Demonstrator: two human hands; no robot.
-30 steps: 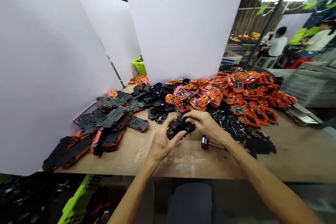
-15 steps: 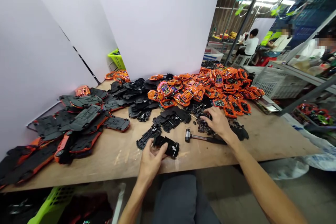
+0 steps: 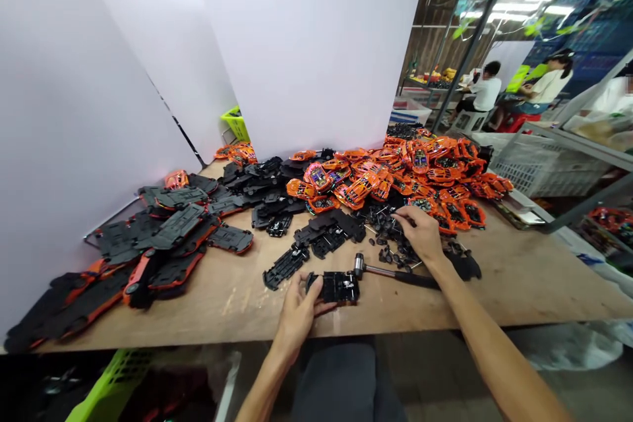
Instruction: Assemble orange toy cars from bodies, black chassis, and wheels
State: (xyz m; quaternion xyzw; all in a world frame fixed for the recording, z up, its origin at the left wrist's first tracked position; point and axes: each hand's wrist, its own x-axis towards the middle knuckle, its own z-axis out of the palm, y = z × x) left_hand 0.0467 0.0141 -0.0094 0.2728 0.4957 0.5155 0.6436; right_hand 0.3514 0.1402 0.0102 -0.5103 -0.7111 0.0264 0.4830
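The person's left hand [image 3: 299, 313] has its fingers [image 3: 307, 295] curled closed around the near end of a black plastic toy-car chassis [image 3: 338, 287]. The chassis sits at 3 o'clock from that hand, low over the desk [image 3: 524, 293], or resting on it; from here I can't tell which. The right hand [image 3: 420, 232] reaches further out, its fingers partly curled and slightly spread, with the tips down among a scatter of small black parts [image 3: 390, 237]. Whether they have pinched anything is too small to tell.

A small hammer [image 3: 390, 273] lies at 8 o'clock from the right hand, its metal head just beside the held chassis and its dark handle running out beneath the right wrist. At 12 o'clock from the left hand is a loose black chassis strip [image 3: 285, 266], with a cluster of black base plates [image 3: 326, 235] at 1 o'clock. Beyond them, a heap of orange car bodies [image 3: 395, 178] spreads across the far side of the desk. A pile of black-and-orange car shells [image 3: 163, 244] sits at 10 o'clock, against white partition boards [image 3: 306, 59]. Two seated co-workers [image 3: 484, 89] are well off at 1 o'clock.
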